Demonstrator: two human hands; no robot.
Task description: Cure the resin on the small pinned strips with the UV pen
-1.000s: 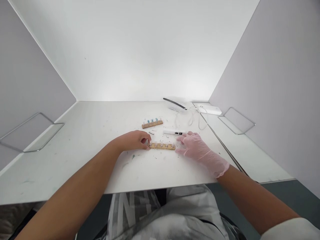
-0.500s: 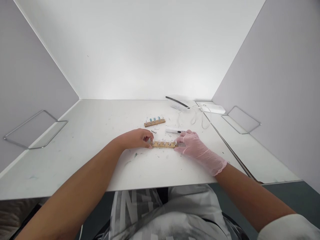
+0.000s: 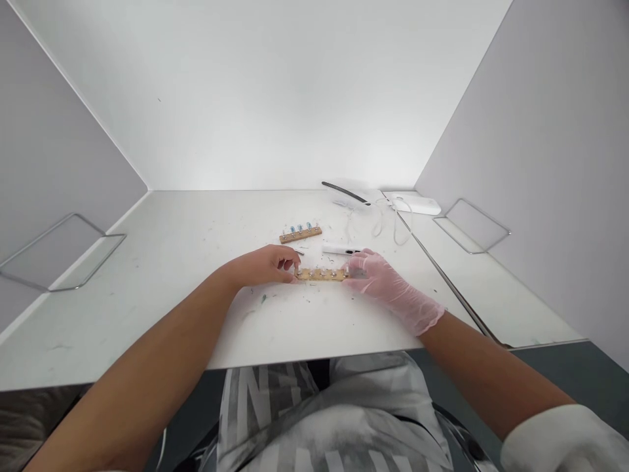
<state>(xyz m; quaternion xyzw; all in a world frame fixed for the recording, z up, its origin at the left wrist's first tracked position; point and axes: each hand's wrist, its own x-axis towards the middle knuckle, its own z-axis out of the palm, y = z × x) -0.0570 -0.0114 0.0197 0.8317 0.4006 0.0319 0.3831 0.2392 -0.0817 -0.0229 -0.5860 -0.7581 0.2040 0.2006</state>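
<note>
Here's the near strip (image 3: 322, 275), pegs up, right between my hands: bare left hand (image 3: 268, 264) pinching one end, gloved right hand (image 3: 381, 278) gripping the other. Whether it's clear of the table I can't tell. I'd call this step steadying or placing it; any next move calls for an even, light hold, fingertips off the pegs. Just beyond my left fingertips, a small metal piece (image 3: 299, 252); just past my right, a white handheld device (image 3: 337, 249). Farther out, the second strip (image 3: 301, 236), blue on some pegs.
</note>
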